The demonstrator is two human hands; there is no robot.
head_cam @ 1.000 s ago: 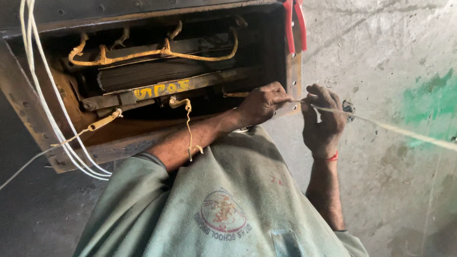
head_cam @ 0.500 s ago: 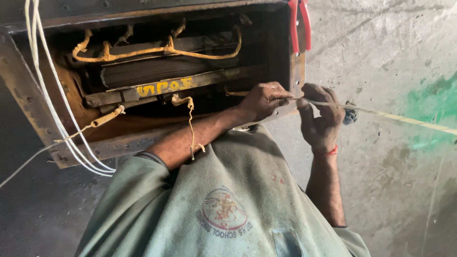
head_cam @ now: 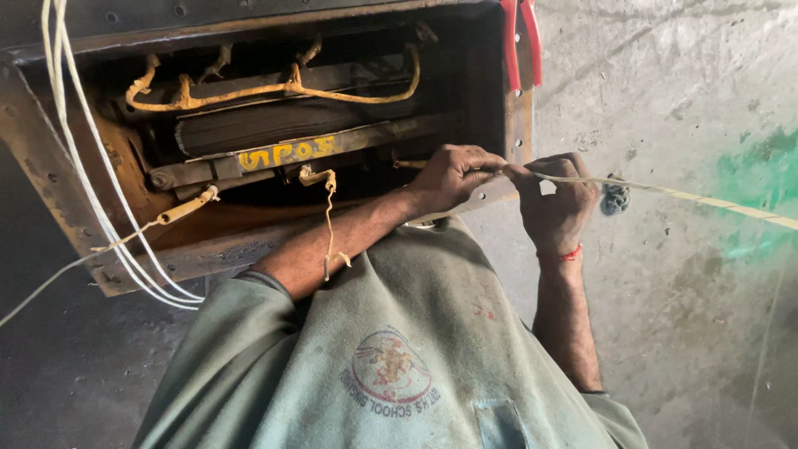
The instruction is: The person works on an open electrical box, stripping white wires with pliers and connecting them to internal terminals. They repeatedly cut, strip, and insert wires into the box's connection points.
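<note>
The fingers [head_cam: 478,166] of the left hand [head_cam: 453,175] are curled together and pinch a thin pale yellowish tape strip [head_cam: 682,196] at the right front corner of an open rusty metal box [head_cam: 58,199], while the fingers [head_cam: 540,170] of the right hand [head_cam: 557,204] are closed around the same strip just beside them, the two hands nearly touching. From the right hand the strip runs taut to the right, across the grey concrete wall [head_cam: 665,100] and out of the picture at the right edge; a small dark lump [head_cam: 615,198] shows just under it, near the right hand. A thin red thread band [head_cam: 570,253] circles the right wrist. Inside the box lies a dark laminated core [head_cam: 274,125] with a flat metal bar [head_cam: 332,148] across its front, and on that bar sit hand-painted yellow characters in a short row near the left half. Yellow sleeved leads [head_cam: 274,90] loop over the top of the core, and one short yellow lead [head_cam: 320,179] hangs down in front of the left forearm. White cords [head_cam: 83,166] drop from the top left across the box's left wall. Red-handled pliers [head_cam: 520,41] hang on the box's upper right edge. A green paint patch [head_cam: 761,166] marks the wall on the far right. The person's grey-green shirt [head_cam: 374,349] fills the lower middle and bears a round red-and-blue printed emblem [head_cam: 386,370] on it.
</note>
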